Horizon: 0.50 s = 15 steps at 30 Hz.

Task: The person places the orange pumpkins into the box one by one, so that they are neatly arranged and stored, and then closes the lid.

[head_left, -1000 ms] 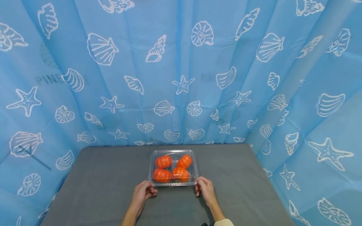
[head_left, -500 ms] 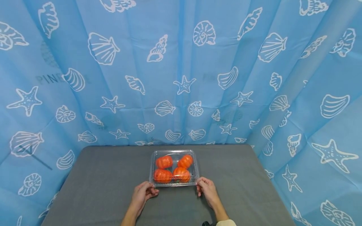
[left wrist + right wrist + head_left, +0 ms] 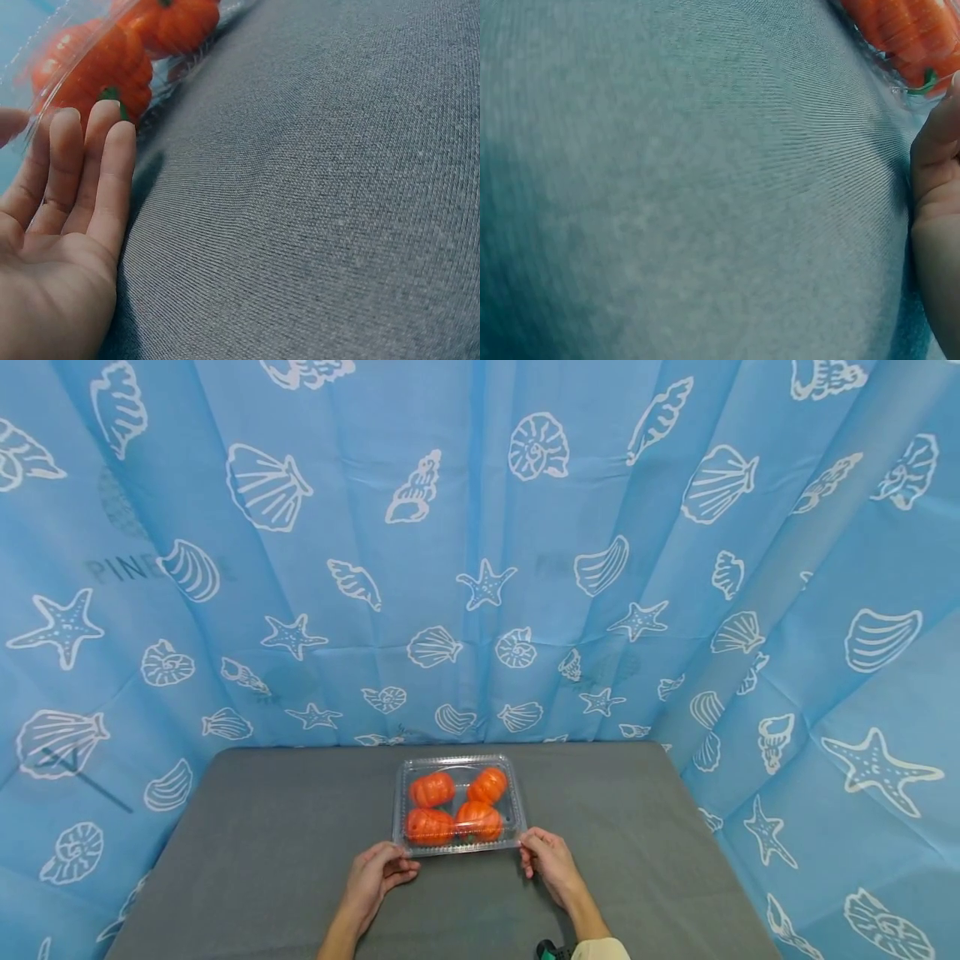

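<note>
A clear plastic clamshell container point(image 3: 467, 850) rests on the grey cloth, its lid down over several ribbed, orange-red miniature pumpkins point(image 3: 430, 827). At its near left corner, my left hand point(image 3: 372, 878) pinches the rim between thumb and index finger. The left wrist view shows the other fingers point(image 3: 112, 176) of that hand extended beside a pumpkin point(image 3: 124, 71) with a green stem. My right hand point(image 3: 553, 866) pinches the near right corner. In the right wrist view that hand point(image 3: 939, 161) is cut off by the frame edge, with a pumpkin point(image 3: 904, 34) beyond it.
A grey cloth-covered table point(image 3: 285, 827) spreads around the container. Behind it and to both sides hangs a blue curtain point(image 3: 480, 510) with white shell and starfish prints. A dark strap point(image 3: 549, 950) shows at the right wrist near a pale sleeve point(image 3: 600, 950).
</note>
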Tool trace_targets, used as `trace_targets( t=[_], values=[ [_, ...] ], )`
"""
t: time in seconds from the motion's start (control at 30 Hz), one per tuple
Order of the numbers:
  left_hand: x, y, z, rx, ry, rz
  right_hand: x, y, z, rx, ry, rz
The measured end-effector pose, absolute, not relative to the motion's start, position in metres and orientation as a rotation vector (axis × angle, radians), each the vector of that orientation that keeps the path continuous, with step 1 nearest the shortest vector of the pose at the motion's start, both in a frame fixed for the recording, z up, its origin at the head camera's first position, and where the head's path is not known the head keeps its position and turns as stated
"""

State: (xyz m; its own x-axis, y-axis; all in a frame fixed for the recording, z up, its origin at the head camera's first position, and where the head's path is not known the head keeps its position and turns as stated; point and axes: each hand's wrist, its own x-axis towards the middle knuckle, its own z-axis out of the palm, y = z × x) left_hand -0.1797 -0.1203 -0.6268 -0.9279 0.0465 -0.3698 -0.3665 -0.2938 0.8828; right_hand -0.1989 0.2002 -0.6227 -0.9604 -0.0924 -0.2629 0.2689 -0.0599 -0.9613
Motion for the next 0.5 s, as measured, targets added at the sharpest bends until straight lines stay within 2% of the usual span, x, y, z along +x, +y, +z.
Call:
trace_targets(
  t=[0.27,0.5],
  values=[
    [-0.18,-0.1184,-0.6266,-0.414,1.72,2.288,-0.1958,0.1994,-0.6177,0.202,1.966,-2.108],
    [-0.1803,-0.1237,-0.626,-0.368,1.718,2.258,-0.1965,0.201,-0.6182,0.092,1.988,-2.112]
  ],
)
